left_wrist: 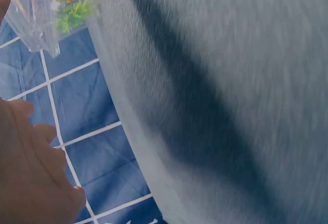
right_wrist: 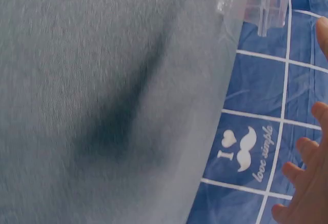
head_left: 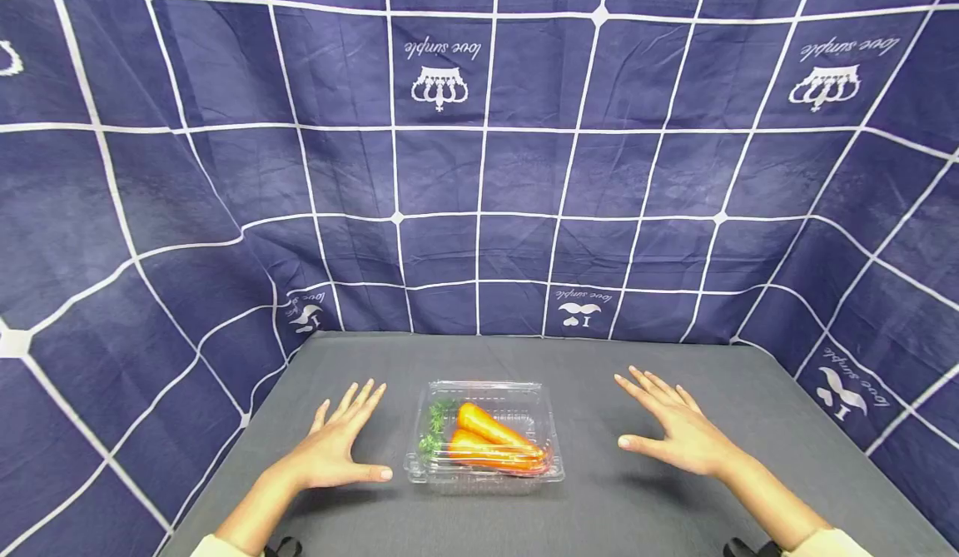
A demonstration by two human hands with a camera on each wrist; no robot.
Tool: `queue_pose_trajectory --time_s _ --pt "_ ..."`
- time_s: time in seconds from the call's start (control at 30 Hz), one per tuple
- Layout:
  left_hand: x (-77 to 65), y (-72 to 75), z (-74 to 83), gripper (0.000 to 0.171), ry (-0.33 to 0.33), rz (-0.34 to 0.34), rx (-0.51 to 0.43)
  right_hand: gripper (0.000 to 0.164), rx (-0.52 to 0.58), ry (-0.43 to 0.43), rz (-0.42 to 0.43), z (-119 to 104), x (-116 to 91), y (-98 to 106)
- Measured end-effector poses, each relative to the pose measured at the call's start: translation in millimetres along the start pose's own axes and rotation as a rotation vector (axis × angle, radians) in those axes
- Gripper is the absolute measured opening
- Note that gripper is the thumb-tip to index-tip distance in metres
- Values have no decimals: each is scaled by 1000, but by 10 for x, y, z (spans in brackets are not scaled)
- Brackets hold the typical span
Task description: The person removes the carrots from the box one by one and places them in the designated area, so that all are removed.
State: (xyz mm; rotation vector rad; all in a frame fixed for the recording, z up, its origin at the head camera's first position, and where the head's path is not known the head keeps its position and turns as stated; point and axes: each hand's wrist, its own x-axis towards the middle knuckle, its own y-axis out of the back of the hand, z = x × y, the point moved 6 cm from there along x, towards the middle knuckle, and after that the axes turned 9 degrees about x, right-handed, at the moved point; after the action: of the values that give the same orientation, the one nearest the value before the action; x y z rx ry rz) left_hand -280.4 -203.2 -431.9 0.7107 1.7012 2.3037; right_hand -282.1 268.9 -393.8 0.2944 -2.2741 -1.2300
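Observation:
A clear plastic clamshell box (head_left: 487,482) rests on the grey table, its lid seemingly down over the contents. Inside lie two orange carrots (head_left: 494,436) with green leafy tops (head_left: 434,432) toward the left. To the left of the box my left hand (head_left: 333,449) hovers above the table, fingers spread and thumb pointing at the box without touching it. My right hand (head_left: 678,432) is held over the table on the other side, farther from the box, also with spread fingers. Neither hand holds anything. Both wrist views catch only part of the box.
The grey tabletop (head_left: 479,528) stretches beneath both hands and shows their shadows. A dark blue cloth (head_left: 524,166) with white grid lines and printed motifs hangs behind the table and along both sides.

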Motion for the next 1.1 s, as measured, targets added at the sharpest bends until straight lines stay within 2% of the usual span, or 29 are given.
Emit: queue_pose_trajectory --time_s 0.27,0.47,0.6,0.8,1.1 --pt "39 -203 91 125 -11 -14 -146 65 126 87 95 -162 27 -162" --pt "100 -307 180 128 -34 -32 -256 55 242 71 106 -253 32 -350" --pt "144 -366 214 130 -24 -85 -337 51 325 101 110 -318 34 -483" --pt "189 -473 225 133 5 -164 -408 47 417 163 97 -424 44 -649" --pt "252 -593 254 135 0 -197 -524 47 507 204 94 -530 38 -776"
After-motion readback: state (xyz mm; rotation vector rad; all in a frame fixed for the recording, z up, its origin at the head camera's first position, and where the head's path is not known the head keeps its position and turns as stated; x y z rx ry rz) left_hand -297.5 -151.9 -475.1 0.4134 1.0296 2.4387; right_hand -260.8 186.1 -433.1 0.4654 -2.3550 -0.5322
